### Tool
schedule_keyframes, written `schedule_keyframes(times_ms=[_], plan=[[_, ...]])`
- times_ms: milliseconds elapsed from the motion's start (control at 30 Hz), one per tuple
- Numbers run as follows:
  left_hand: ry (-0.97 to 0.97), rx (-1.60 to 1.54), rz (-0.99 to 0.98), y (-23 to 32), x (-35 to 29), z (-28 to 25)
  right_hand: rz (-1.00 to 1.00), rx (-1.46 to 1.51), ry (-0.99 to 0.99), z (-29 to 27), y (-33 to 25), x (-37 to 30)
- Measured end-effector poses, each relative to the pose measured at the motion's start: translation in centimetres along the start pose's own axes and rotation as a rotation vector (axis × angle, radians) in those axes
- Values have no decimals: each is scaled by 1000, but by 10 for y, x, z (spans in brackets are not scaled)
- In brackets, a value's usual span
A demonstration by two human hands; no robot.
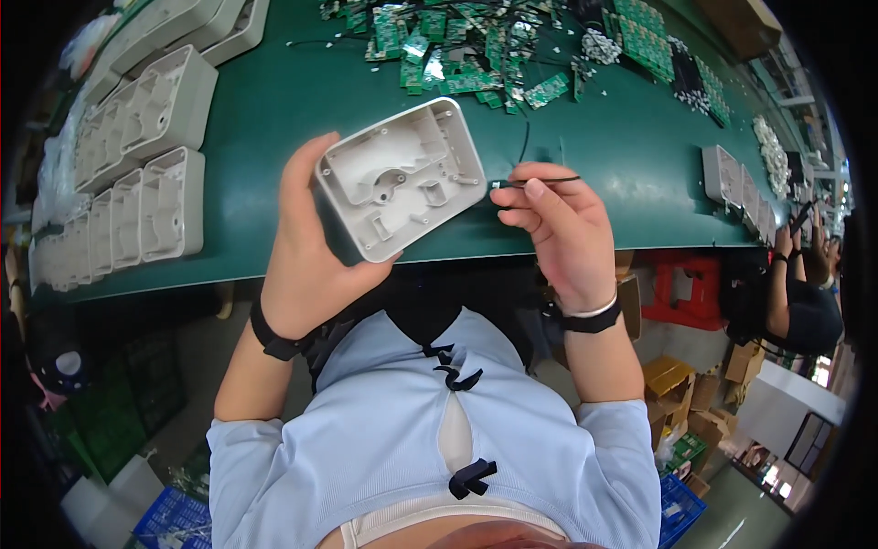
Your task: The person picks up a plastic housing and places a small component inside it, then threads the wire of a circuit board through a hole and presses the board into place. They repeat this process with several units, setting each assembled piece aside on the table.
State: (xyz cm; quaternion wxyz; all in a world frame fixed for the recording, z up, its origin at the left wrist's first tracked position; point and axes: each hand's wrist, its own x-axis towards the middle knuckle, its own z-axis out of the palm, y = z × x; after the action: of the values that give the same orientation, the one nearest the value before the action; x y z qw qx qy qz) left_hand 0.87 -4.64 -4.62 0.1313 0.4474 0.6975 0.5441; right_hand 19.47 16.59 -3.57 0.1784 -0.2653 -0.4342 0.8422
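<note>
My left hand (306, 247) grips a light grey plastic housing (389, 215) by its left side, fingers behind the far corner and thumb at the near edge. The open inside of the housing faces up, tilted, showing molded posts, ribs and a round boss. Just right of it, my right hand (569, 229) pinches a thin black cable (560, 179) between thumb and fingers. A small white connector (497, 186) on the cable pokes out toward the housing's right edge, slightly apart from it. Another black wire (525, 142) rises from near my fingertips toward the circuit boards.
Loose green circuit boards (471, 82) with wires lie heaped at the far side of the green table (265, 183). Stacked housings (174, 215) line the left, and more housings (722, 174) stand at the right. White connectors (599, 48) are piled farther back. A person (805, 306) works at the right.
</note>
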Motion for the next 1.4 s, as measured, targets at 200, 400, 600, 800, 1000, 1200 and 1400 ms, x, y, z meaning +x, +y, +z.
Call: schedule_keyframes(times_ms=[200,400,600,800,1000,1200,1400], plan=[[-26,222,77,6,7,-5,-603,-475,-82,33,29,4],[-30,300,128,12,10,-6,-750,-825,-38,51,29,12],[-25,306,175,14,12,-4,-850,-900,36,66,35,10],[-41,251,182,20,12,-2,-1021,-1076,-17,68,35,17],[-37,195,146,19,7,3,-1004,-1116,-72,73,34,11],[-54,82,51,17,5,8,-889,-1210,-119,73,32,8],[-42,-4,12,6,5,3,-789,-1217,-156,67,22,-4]])
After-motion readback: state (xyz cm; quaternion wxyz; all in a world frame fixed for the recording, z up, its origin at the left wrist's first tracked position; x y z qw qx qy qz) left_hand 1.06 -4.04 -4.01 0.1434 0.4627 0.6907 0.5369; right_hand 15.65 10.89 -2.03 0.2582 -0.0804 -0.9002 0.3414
